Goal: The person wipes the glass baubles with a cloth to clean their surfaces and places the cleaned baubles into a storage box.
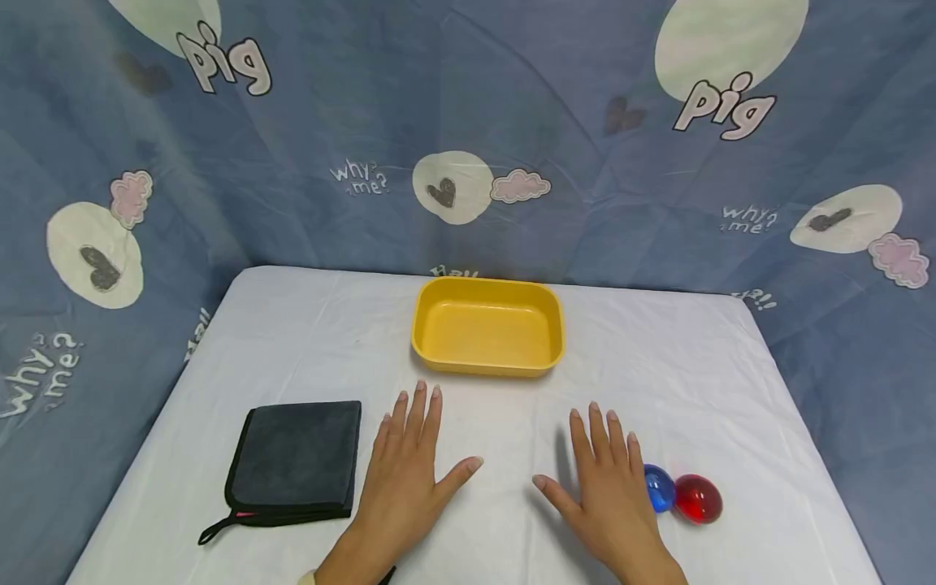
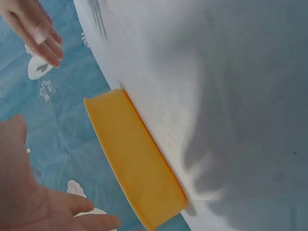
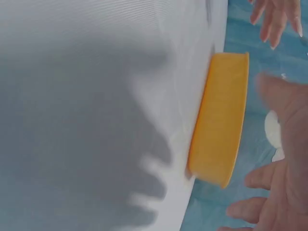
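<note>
My left hand (image 1: 404, 479) is held over the white table with straight fingers and thumb spread, holding nothing. Just left of it lies a black zippered case (image 1: 296, 455) with a small strap loop. My right hand (image 1: 610, 491) hovers palm down, fingers extended, casting a shadow on the cloth; it too holds nothing. A blue ball (image 1: 659, 488), partly hidden behind the right hand, sits beside a red ball (image 1: 698, 499). Beyond both hands stands a yellow rectangular tray (image 1: 486, 325) with nothing in it; both wrist views show its side wall (image 2: 137, 159).
A white cloth (image 1: 329, 341) covers the table. Behind its far edge and along both sides hangs a blue printed curtain (image 1: 307, 187). A small dark tip shows under the left wrist at the bottom edge of the head view.
</note>
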